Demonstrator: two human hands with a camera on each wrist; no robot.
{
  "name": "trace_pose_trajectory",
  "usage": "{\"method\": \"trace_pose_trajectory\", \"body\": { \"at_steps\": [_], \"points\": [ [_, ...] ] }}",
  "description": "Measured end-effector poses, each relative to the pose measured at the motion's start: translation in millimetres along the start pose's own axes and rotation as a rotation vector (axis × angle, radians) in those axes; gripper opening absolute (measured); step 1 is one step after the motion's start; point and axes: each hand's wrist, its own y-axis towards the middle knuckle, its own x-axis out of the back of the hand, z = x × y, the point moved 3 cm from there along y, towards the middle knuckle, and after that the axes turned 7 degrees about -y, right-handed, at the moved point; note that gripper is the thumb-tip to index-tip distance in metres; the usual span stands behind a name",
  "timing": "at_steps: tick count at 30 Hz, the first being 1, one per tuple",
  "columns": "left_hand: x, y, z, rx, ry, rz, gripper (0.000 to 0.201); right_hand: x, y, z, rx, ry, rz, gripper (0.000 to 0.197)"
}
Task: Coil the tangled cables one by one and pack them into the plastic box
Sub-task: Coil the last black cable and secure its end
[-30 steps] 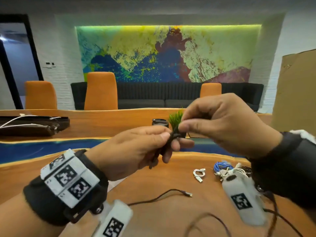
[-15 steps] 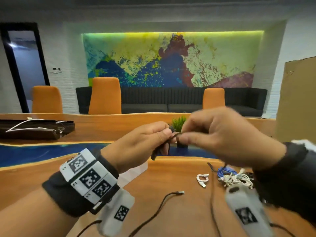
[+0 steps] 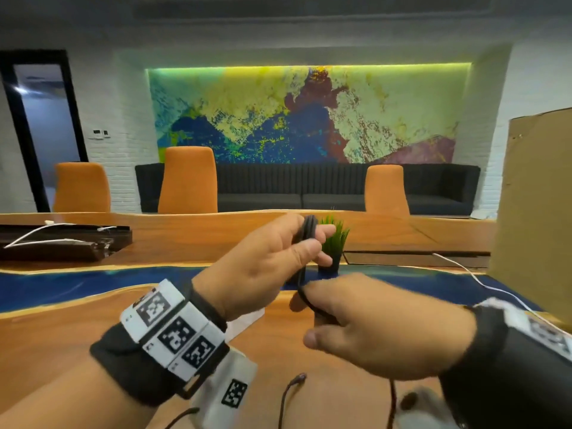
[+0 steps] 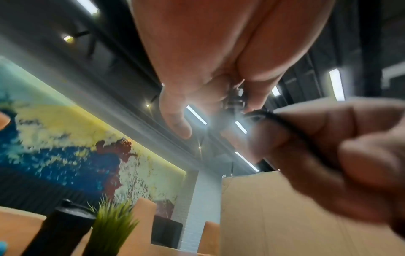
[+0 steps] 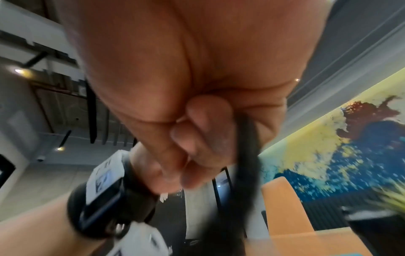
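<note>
Two hands work one black cable (image 3: 305, 243) above a wooden table (image 3: 62, 342): the left hand (image 3: 263, 267) pinches a small bundle of loops between thumb and fingers, the bundle standing roughly upright. Just below and right of it, the right hand (image 3: 380, 329) curls around the free strand, which hangs down from the bundle and trails through that hand toward the table. No plastic box shows; a cardboard panel (image 3: 535, 212) stands far right.
</note>
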Motion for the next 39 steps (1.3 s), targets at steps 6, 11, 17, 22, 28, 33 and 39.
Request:
{"method": "trace_pose_trajectory", "body": {
  "at_steps": [6,11,17,22,28,33,39],
  "points": [
    [-6.4,-7.6,2.4,0.119,-0.18,0.1,0.027,61.5,-8.8,-29.8,0.124,0.157,-0.5,0.001],
    [-11.3,-8.5,-12.9,0.186,-0.769,0.151,0.026,30.7,11.7,-53.3,0.026,0.627,-0.72,0.022],
    [5.2,7.4,-9.9,0.029,-0.339,-0.099,0.032,-40.8,18.9,-15.0,-0.1,0.276,-0.102,0.021],
    [18.6,4.4,4.4,0.035,0.369,-0.015,0.027,12.5,-9.9,-12.7,0.018,0.093,-0.181,0.014],
    [4.4,-11.0,12.2,0.263,-0.16,0.016,0.034,46.3,-4.0,-44.1,0.022,0.075,-0.601,0.016],
    [-11.1,-6.8,-8.5,0.307,-0.769,-0.018,0.036,6.7,30.9,-69.3,-0.168,0.375,-0.635,0.024],
    [0.6,6.9,0.4,-0.1,0.037,-0.176,0.04,-32.4,16.3,0.2,-0.023,0.172,0.058,0.029]
  ]
}}
